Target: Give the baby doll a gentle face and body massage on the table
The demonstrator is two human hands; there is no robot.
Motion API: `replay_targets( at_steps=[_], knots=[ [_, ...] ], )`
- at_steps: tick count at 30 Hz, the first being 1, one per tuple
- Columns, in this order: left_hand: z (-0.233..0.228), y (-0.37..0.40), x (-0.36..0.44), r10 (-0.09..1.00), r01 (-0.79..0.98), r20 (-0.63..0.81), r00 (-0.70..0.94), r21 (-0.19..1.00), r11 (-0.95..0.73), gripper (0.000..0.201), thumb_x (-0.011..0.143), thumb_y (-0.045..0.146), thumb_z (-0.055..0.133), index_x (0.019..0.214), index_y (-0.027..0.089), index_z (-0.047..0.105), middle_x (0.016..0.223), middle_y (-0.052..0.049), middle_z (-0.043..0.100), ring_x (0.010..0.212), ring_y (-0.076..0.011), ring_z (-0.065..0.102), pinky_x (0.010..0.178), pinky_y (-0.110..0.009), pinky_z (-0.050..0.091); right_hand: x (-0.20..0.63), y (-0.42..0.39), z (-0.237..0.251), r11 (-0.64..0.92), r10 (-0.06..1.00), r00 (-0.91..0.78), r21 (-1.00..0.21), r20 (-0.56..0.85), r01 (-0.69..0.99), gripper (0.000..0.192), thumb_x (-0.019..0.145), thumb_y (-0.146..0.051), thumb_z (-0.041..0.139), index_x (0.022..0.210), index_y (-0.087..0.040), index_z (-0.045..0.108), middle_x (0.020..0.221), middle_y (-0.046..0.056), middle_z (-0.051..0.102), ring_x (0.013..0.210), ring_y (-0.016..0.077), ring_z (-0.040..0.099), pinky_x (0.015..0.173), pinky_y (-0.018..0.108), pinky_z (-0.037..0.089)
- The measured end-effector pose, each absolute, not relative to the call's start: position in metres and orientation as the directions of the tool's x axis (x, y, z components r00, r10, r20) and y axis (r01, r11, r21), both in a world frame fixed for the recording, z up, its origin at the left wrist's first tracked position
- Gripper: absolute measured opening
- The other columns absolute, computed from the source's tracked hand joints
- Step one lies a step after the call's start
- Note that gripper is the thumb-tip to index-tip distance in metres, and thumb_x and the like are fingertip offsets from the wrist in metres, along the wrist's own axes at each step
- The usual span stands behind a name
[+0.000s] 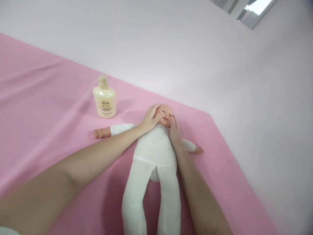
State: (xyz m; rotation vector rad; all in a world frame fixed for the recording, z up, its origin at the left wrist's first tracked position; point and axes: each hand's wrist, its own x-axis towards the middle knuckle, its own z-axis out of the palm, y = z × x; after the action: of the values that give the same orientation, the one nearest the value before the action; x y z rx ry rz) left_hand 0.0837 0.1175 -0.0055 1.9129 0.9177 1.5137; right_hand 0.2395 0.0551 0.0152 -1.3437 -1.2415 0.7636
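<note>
**Q:** Two hands are shown; what lies leftmost in the field?

**A:** Pink sheet (44,98), spread over the surface and lightly creased. Upright on it, toward the wall, a cream lotion bottle (104,98) with a pump top and a small printed label. It stands well apart from both hands, just beyond the doll's outstretched arm.

**Q:** And the figure at centre?

**A:** Baby doll (154,147), supine on the sheet in a white body suit, head toward the wall, legs toward the viewer, arms spread to either side. Its bare plastic hands rest on the sheet.

**Q:** Position of the left hand?

**A:** Left hand (150,118), reaching in across the doll's shoulder, fingers extended and laid flat against the near side of the doll's head, covering the temple and cheek. It is spread, not closed round anything.

**Q:** The right hand?

**A:** Right hand (174,130), forearm running up alongside the doll's torso, fingers straight and pressed to the opposite cheek. The two hands are apart, with the doll's head between them. Whether the thumbs also touch the face is uncertain at this small scale.

**Q:** Rightmost?

**A:** Pale wall (244,81), meeting the sheet's far edge.
</note>
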Motion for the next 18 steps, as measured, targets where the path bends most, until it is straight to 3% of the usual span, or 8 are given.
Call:
replay_targets(
  at_steps=[18],
  knots=[
    [-0.0045,0.1165,0.0831,0.777,0.176,0.612,0.149,0.757,-0.63,0.054,0.101,0.055,0.046,0.146,0.024,0.046,0.153,-0.014,0.05,0.146,-0.0275,0.044,0.126,-0.05,0.031,0.2397,0.0534,0.0161,0.153,0.944,0.246,-0.953,0.219,0.262,0.07,0.093,-0.069,0.047,0.151,-0.031,0.05,0.158,0.003,0.053,0.153,0.0265,0.041,0.127,0.053,0.033]
  ],
)
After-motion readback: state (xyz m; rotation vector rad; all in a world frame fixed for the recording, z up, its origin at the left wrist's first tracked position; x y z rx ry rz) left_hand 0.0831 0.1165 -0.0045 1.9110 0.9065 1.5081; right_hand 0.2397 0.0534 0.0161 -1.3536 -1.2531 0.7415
